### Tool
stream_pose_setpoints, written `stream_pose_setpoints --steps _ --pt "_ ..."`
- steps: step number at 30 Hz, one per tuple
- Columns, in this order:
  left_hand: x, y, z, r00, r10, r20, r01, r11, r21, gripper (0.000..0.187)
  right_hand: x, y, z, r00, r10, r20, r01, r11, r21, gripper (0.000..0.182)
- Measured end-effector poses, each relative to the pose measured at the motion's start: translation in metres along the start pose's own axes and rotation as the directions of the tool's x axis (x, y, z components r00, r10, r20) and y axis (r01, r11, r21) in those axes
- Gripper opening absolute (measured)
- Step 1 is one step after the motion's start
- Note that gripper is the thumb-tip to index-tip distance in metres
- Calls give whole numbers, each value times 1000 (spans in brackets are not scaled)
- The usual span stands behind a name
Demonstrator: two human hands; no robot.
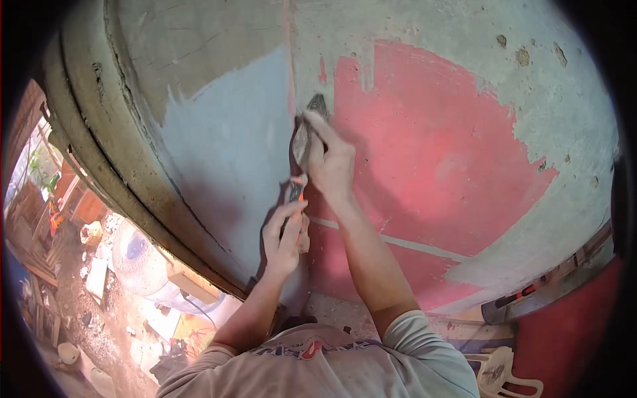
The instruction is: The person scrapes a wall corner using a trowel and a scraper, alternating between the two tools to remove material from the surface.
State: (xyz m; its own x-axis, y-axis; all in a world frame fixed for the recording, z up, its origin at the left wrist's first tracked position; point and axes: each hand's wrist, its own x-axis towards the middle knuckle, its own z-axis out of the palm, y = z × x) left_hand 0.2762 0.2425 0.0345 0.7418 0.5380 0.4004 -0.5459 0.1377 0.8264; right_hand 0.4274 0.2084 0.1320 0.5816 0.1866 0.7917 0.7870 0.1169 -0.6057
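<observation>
Scraper with a grey metal blade and orange-and-black handle (pixel 300 149), one only, pressed upright against the wall on the seam between the blue patch and the red patch. Nearest, one grey T-shirt with red and blue lettering (pixel 312 351) across the bottom of the view, two bare forearms rising from its sleeves. Left hand (pixel 284 239) closed around the lower end of the handle, fingers wrapped over it, thumb toward the wall. Right hand (pixel 330 159) higher up, clamped over the blade's upper part, fingers pressing the metal flat to the surface, only the blade tip showing above the knuckles. Behind both hands, one curved concrete wall (pixel 424 40), bare grey at the top and right, pitted with several small holes. One pale blue painted patch (pixel 229 146) left of the seam, one large red painted patch (pixel 431 166) right of it, one thin pale line (pixel 398 242) slanting across the red. At lower right, one white plastic chair (pixel 501 375), partly cut off. Far below at left, one large clear water bottle (pixel 136 259) lying among scattered debris on the ground (pixel 79 312), too small to count.
</observation>
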Motion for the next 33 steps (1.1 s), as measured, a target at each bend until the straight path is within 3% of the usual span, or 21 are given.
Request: stream_pose_setpoints --steps 5,6,12,17,21,25,27,31,33 --pt "25 38 18 999 18 47 -18 1000 -18 27 40 -23 1 1000 -4 -18 6 997 71 35" --pt "24 31 18 997 61 57 -61 998 -7 27 38 -19 1 999 -34 -23 35 997 73 36" --pt "4 4 7 998 -33 55 36 998 -60 27 8 6 -1 999 -44 -7 44 999 27 35" --pt "28 31 28 999 24 46 -22 999 -39 27 48 -15 -3 997 -81 -16 82 995 56 34" --pt "25 17 19 995 69 78 -67 997 -31 27 36 -9 -4 997 -76 -24 77 995 61 35" --pt "-2 -1 8 997 -62 54 66 994 -86 25 8 5 -5 998 -58 -11 58 998 -7 35" --pt "2 7 12 998 -22 63 25 998 -54 25 9 4 -4 1000 -4 0 4 1000 10 35" --pt "34 39 22 997 54 54 -54 999 -6 27 54 -18 1 991 -128 -44 129 992 14 35" --pt "39 47 26 999 6 43 -4 999 -38 27 61 -28 1 992 -117 -40 118 993 19 34"
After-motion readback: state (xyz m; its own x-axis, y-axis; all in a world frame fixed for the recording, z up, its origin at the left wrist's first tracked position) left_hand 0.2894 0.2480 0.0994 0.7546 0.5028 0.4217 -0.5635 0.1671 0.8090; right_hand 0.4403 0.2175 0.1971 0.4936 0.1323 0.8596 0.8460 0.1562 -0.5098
